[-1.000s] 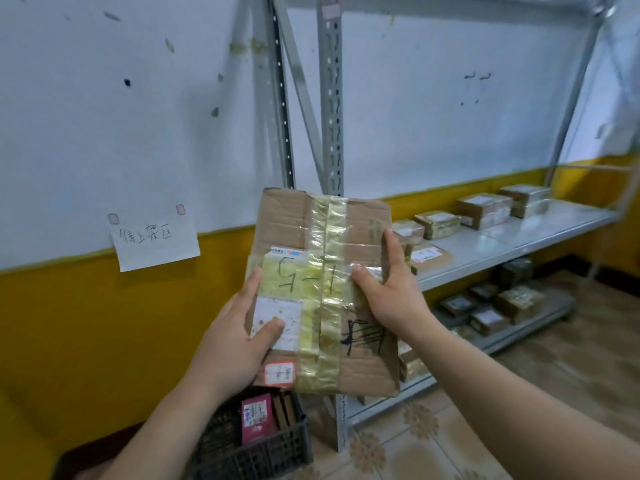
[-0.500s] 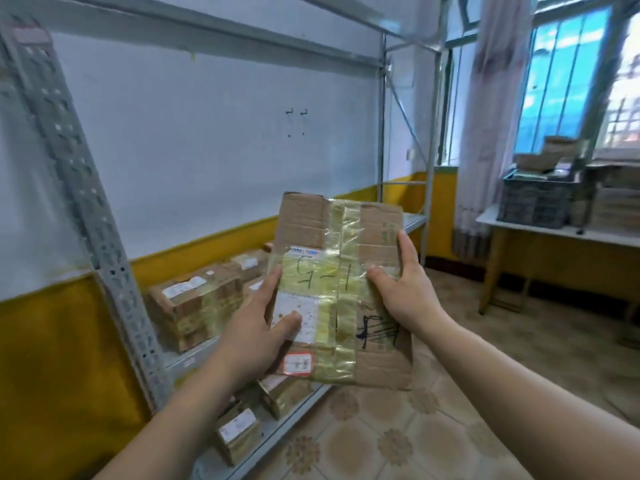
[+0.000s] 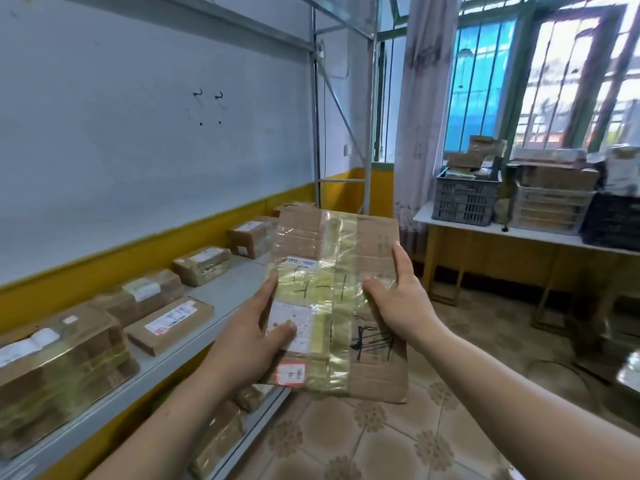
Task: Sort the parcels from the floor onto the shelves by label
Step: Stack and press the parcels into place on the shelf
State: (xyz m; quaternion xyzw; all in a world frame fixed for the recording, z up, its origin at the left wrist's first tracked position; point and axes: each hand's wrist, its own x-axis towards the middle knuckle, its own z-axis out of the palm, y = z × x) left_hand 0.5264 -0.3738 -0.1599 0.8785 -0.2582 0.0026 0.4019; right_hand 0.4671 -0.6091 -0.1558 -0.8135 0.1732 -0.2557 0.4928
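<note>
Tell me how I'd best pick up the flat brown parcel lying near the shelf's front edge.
Probably across its two long edges, coming down from the aisle side. The flat parcel lies low on the shelf with its near edge clear; whether its far edge touches the parcel behind is unclear. Free a hand first: left hand and right hand both hold the taped parcel.

A parcel [image 3: 341, 271] is held in the middle, between the left hand [image 3: 247, 344] and the right hand [image 3: 403, 306]. Other parcels [image 3: 173, 323] are laid on the shelf [image 3: 225, 292] at the left. Crates [image 3: 464, 202] are kept on the table [image 3: 540, 234] behind, at the right.
</note>
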